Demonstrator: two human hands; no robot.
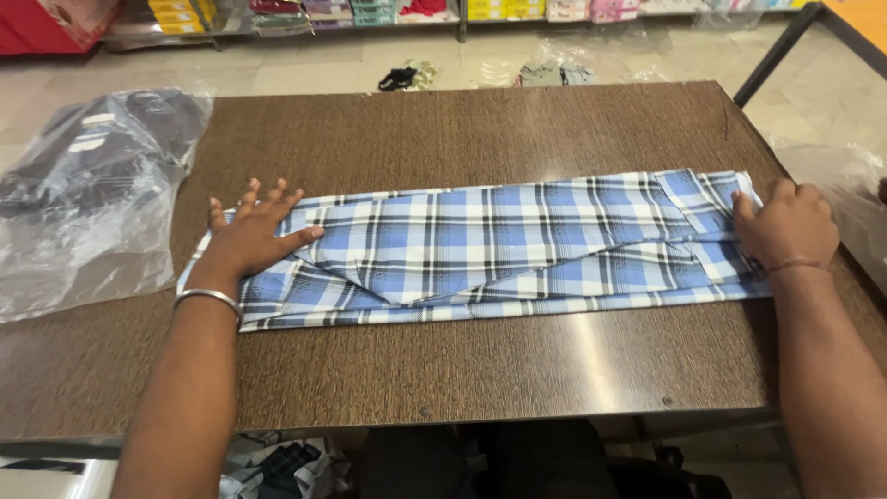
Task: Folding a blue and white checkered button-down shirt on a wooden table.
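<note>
A blue, white and black checked shirt (499, 245) lies folded into a long strip across the brown table (462, 360). My left hand (251, 233) rests flat on the shirt's left end, fingers spread, with a metal bangle on the wrist. At the shirt's right end my right hand (783, 224) presses down with the fingers curled over the cloth's edge; a thin band circles that wrist. Whether those fingers pinch the cloth is hidden from view.
A clear plastic bag holding dark folded clothing (88, 189) lies on the table's left edge. Another plastic wrapper (845, 185) sits at the right. Shelves of packed goods (370, 11) line the back wall, with garments on the floor (545, 74).
</note>
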